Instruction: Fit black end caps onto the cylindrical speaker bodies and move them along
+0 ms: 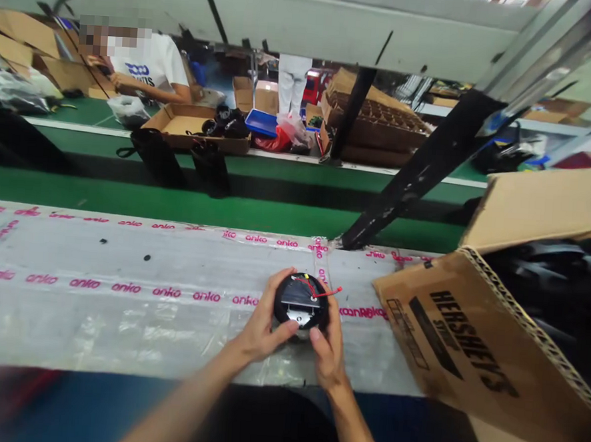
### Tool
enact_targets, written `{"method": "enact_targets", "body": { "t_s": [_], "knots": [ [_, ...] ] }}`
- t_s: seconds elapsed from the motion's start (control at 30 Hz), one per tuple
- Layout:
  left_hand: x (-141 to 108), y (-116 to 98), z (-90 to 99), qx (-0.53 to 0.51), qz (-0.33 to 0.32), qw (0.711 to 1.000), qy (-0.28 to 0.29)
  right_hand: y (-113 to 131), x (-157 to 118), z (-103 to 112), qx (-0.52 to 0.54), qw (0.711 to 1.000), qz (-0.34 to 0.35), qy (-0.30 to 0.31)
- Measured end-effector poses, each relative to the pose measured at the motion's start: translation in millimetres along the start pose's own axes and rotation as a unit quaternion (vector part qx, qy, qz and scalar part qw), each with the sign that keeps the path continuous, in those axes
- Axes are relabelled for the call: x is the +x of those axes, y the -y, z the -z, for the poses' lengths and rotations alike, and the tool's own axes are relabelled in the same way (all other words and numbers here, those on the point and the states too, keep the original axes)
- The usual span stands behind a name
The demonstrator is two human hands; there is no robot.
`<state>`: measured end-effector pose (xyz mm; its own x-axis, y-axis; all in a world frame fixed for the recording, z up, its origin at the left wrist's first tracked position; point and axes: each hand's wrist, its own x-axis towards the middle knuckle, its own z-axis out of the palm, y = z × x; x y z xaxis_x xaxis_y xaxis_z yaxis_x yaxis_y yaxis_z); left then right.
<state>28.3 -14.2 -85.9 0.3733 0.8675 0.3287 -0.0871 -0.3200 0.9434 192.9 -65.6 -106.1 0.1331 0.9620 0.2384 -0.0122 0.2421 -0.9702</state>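
Between my two hands is a round black plastic housing (295,294) with a silver plate near its lower edge. A thin red wire with a small red connector (339,290) sticks out over its right rim. My left hand (268,319) wraps the housing's left side, its thumb at the lower edge. Around the right side my right hand (330,346) is closed, thumb toward the bottom. The housing is held over the plastic-covered workbench (167,346); its underside is hidden.
At right stands an open Hershey's syrup carton (488,353) holding black parts. A black-wrapped post (413,168) rises from the bench's far edge. Beyond, a green table (261,125) bears boxes and bags; a person in a white shirt (149,65) works there.
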Motion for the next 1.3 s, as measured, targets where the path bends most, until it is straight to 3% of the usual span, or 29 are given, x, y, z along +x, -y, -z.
{"method": "enact_targets", "body": {
  "t_s": [0.13,0.3,0.37,0.5,0.57,0.8,0.93,1.03,1.17,1.3],
  "knots": [
    [-4,3,-17.0,0.007,-0.010,0.996,-0.085,8,7,-13,-0.079,0.995,0.040,-0.039],
    [-4,3,-39.0,0.043,-0.040,0.982,-0.182,12,2,-31,-0.130,0.985,0.027,-0.107],
    [-4,2,-35.9,0.052,-0.031,0.981,-0.182,13,2,-34,-0.136,0.984,0.018,-0.115],
    [-6,1,-15.4,0.027,-0.007,0.998,-0.059,14,3,-35,-0.104,0.989,0.009,-0.104],
    [-6,4,-8.3,0.021,-0.015,0.999,-0.030,15,3,-33,-0.076,0.992,0.001,-0.096],
    [-7,17,-23.7,0.044,-0.069,0.990,-0.115,18,-5,-27,0.029,0.998,-0.053,-0.029],
    [-7,17,-38.5,0.053,-0.075,0.978,-0.187,16,-7,-46,0.000,0.991,-0.039,-0.125],
    [-8,14,-42.7,0.063,-0.062,0.976,-0.198,12,-8,-60,-0.009,0.985,-0.030,-0.167],
    [-4,3,-24.5,0.070,-0.042,0.985,-0.150,12,-7,-56,-0.011,0.988,-0.040,-0.150],
    [19,-17,22.2,0.071,0.021,0.997,0.037,27,-1,-33,-0.010,0.995,-0.068,-0.068]
  ]
}}
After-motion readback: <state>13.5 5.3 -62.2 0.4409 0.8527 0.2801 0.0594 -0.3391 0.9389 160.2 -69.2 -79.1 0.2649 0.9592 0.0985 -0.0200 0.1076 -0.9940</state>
